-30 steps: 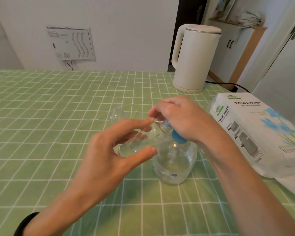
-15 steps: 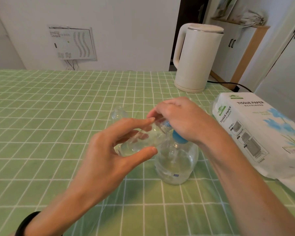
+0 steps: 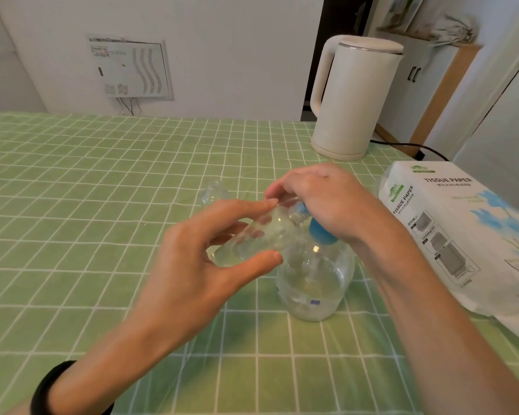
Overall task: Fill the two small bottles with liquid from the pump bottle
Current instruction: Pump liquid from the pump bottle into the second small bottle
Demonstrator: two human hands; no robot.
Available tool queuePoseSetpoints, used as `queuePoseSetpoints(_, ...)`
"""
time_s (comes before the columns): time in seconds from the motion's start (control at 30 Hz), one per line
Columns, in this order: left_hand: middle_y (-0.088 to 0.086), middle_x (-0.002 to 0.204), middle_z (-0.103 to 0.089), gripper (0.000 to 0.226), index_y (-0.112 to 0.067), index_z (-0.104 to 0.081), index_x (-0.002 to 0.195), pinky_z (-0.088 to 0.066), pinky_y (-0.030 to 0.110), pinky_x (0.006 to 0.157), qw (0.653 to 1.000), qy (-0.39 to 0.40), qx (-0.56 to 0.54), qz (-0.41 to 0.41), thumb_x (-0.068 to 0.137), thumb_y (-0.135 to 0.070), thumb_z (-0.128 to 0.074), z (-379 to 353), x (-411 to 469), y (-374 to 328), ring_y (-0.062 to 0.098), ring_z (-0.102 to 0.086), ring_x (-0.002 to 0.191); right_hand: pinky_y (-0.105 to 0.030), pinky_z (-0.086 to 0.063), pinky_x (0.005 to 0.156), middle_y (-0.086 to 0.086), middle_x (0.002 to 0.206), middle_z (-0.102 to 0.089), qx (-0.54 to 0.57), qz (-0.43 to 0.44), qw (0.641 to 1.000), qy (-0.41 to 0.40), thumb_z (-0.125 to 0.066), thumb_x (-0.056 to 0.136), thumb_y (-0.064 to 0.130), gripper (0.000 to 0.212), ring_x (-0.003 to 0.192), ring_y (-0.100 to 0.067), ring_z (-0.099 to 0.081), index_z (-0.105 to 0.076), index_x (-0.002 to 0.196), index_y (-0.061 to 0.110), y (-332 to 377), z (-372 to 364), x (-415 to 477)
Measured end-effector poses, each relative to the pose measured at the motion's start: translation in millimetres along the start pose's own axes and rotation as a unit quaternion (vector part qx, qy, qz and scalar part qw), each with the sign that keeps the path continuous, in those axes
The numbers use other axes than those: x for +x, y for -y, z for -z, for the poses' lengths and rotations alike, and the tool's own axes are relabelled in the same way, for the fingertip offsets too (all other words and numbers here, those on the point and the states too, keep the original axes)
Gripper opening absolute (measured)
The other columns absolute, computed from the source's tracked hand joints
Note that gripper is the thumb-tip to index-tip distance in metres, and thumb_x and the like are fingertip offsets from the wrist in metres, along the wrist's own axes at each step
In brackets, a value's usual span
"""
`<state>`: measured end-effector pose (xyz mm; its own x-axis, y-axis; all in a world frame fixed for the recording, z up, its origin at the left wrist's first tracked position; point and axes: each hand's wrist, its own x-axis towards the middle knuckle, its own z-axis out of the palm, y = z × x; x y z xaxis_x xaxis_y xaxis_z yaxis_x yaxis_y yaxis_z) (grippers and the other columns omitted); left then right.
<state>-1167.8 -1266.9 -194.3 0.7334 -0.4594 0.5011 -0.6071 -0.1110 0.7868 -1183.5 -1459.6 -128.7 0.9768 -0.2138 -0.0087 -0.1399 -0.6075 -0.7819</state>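
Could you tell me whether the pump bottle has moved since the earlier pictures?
No. The pump bottle keeps its place on the checked cloth, equally far from the kettle and tissue pack; only the camera drifted.

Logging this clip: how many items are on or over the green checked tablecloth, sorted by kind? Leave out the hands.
Small clear plastic bottles: 2
Large clear pump bottle with blue collar: 1
White electric kettle: 1
White tissue paper pack: 1
Total: 5
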Motion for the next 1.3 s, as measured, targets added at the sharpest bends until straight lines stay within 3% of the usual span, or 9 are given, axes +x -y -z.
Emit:
queuePoseSetpoints(0.1,-0.019,0.116,-0.078,0.050,-0.039,-0.071,0.126,-0.057,0.023,0.098,1.000,-0.005,-0.011,0.002,0.078,-0.041,-0.086,-1.8,-2.1,-0.5,0.007,-0.076,0.107,-0.027,-0.053,0.089,0.014,0.097,-0.079,-0.013,0.007,1.000,0.006,-0.047,0.106,0.023,0.037,0.098,-0.008,-0.072,-0.083,0.095,0.024,-1.8,-0.8,-1.6)
queuePoseSetpoints(0.43,-0.018,0.119,-0.077,0.051,-0.041,-0.070,0.129,-0.057,0.022,0.097,1.000,-0.006,-0.023,-0.011,0.080,-0.044,-0.082,1.0,-2.2,-1.9,0.008,-0.076,0.108,-0.046,-0.059,0.097,0.005,0.091,-0.083,0.015,0.059,0.998,-0.033,-0.050,0.105,0.026,0.037,0.095,-0.019,-0.077,-0.083,0.089,0.024,1.1,-3.9,-2.2)
queuePoseSetpoints(0.6,-0.021,0.118,-0.077,0.050,-0.041,-0.070,0.128,-0.059,0.029,0.098,1.000,-0.002,-0.001,0.003,0.080,-0.046,-0.086,-1.1,-1.7,1.3,0.009,-0.076,0.108,-0.028,-0.052,0.091,0.014,0.091,-0.081,0.021,0.007,1.000,0.009,-0.052,0.105,0.023,0.035,0.097,-0.005,-0.072,-0.084,0.094,0.024,-1.5,-1.3,1.0)
queuePoseSetpoints(0.83,-0.019,0.118,-0.077,0.049,-0.038,-0.071,0.126,-0.057,0.021,0.098,1.000,-0.008,-0.019,0.005,0.080,-0.044,-0.086,-2.7,-2.6,-0.5,0.006,-0.076,0.106,-0.043,-0.060,0.089,0.011,0.083,-0.082,0.012,0.030,0.999,-0.027,-0.051,0.104,0.028,0.035,0.096,-0.032,-0.076,-0.082,0.089,0.023,0.2,-4.0,-4.6)
queuePoseSetpoints(0.9,-0.019,0.119,-0.077,0.052,-0.038,-0.071,0.126,-0.057,0.021,0.098,1.000,-0.008,-0.021,0.002,0.077,-0.047,-0.081,-1.3,-2.9,-1.2,0.006,-0.076,0.107,-0.056,-0.060,0.089,-0.001,0.086,-0.083,0.017,0.050,0.998,-0.033,-0.050,0.104,0.029,0.035,0.098,-0.040,-0.075,-0.081,0.088,0.024,1.9,-6.0,-5.3)
queuePoseSetpoints(1.0,-0.019,0.120,-0.077,0.052,-0.038,-0.071,0.127,-0.057,0.024,0.099,1.000,-0.004,-0.021,0.002,0.077,-0.047,-0.081,0.9,-2.8,-1.7,0.008,-0.076,0.108,-0.062,-0.059,0.089,-0.010,0.089,-0.082,0.013,0.067,0.997,-0.035,-0.049,0.104,0.030,0.035,0.099,-0.044,-0.074,-0.080,0.088,0.025,2.5,-8.1,-4.7)
queuePoseSetpoints(1.1,-0.020,0.120,-0.076,0.053,-0.038,-0.070,0.130,-0.057,0.024,0.099,1.000,0.005,-0.010,0.002,0.079,-0.047,-0.081,2.1,-0.7,0.6,0.008,-0.076,0.108,-0.051,-0.060,0.089,0.004,0.087,-0.083,0.007,0.045,0.999,-0.023,-0.051,0.105,0.027,0.034,0.097,-0.033,-0.076,-0.082,0.091,0.024,-1.2,-4.7,0.5)
queuePoseSetpoints(1.2,-0.021,0.119,-0.076,0.051,-0.040,-0.070,0.128,-0.058,0.027,0.098,1.000,0.006,0.000,0.007,0.081,-0.044,-0.088,-0.5,-0.1,0.5,0.009,-0.076,0.107,-0.023,-0.051,0.080,0.017,0.087,-0.081,0.004,0.008,1.000,0.004,-0.052,0.105,0.025,0.034,0.092,-0.004,-0.074,-0.084,0.093,0.026,-4.4,0.1,0.4)
queuePoseSetpoints(1.3,-0.020,0.118,-0.077,0.052,-0.038,-0.071,0.127,-0.058,0.027,0.098,1.000,0.002,-0.004,0.005,0.079,-0.040,-0.090,-2.9,-1.1,-0.3,0.008,-0.076,0.106,-0.031,-0.057,0.086,0.013,0.088,-0.081,-0.008,0.010,1.000,0.004,-0.051,0.105,0.027,0.035,0.093,-0.015,-0.076,-0.083,0.091,0.026,-5.9,-0.6,-1.9)
